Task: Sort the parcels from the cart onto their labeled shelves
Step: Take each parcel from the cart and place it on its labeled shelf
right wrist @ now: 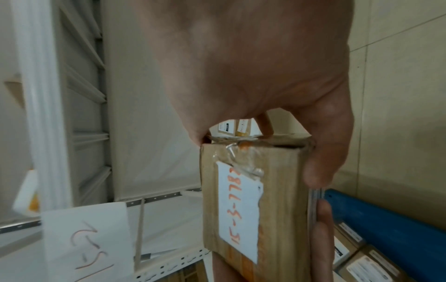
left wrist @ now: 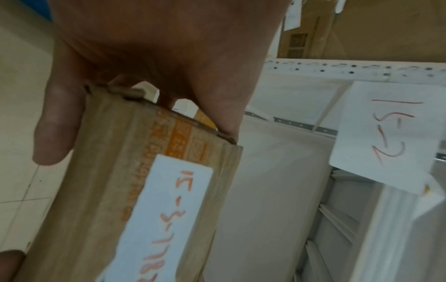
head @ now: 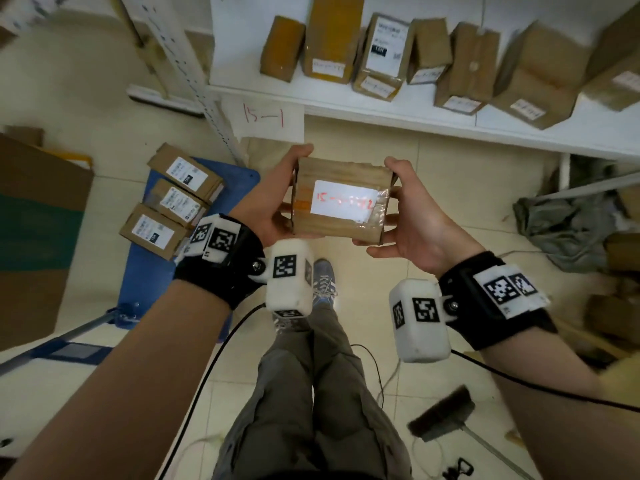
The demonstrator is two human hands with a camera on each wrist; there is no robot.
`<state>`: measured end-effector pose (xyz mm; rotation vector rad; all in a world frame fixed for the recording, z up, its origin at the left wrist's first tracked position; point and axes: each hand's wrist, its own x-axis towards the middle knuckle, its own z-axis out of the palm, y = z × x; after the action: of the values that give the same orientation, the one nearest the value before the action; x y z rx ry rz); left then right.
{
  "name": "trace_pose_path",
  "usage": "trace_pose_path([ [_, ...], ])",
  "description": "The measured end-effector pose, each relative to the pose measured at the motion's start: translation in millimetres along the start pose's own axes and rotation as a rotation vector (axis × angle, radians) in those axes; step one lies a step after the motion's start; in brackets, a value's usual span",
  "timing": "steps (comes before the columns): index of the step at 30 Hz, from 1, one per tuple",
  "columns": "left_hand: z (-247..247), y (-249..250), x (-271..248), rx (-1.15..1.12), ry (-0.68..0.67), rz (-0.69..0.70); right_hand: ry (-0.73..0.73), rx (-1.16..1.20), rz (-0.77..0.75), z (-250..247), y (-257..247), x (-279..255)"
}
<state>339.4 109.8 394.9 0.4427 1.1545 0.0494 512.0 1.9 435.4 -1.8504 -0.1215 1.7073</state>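
I hold a small brown cardboard parcel [head: 341, 199] in front of me, its white label handwritten in red "15-3-7782". My left hand [head: 277, 202] grips its left end and my right hand [head: 405, 216] grips its right end. The left wrist view shows the parcel [left wrist: 135, 190] between thumb and fingers, and the right wrist view shows the parcel [right wrist: 253, 200] the same way. The blue cart [head: 149, 271] on the floor at my left carries three labelled parcels [head: 169, 206]. A white shelf [head: 398, 109] ahead bears a paper tag "15-1" [head: 265, 116] and holds several brown boxes [head: 381, 53].
A large cardboard sheet [head: 38, 230] leans at the far left. Grey cloth [head: 571, 220] and more boxes lie at the right under the shelf. A brush [head: 443, 414] and cables lie on the tiled floor by my feet. A "15-2" tag [left wrist: 386, 133] hangs on a shelf.
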Motion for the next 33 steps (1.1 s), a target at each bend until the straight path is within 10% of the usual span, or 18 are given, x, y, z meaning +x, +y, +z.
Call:
trace_pose_path([
  [16,66.4,52.2,-146.2,0.271,0.021,0.293,0.041,0.069,-0.298,-13.5,-44.5,-146.5],
  [33,186.2,154.9,-305.9,0.499,-0.259,0.707,0.246,0.124,-0.806,-46.5,-134.3,-313.4],
])
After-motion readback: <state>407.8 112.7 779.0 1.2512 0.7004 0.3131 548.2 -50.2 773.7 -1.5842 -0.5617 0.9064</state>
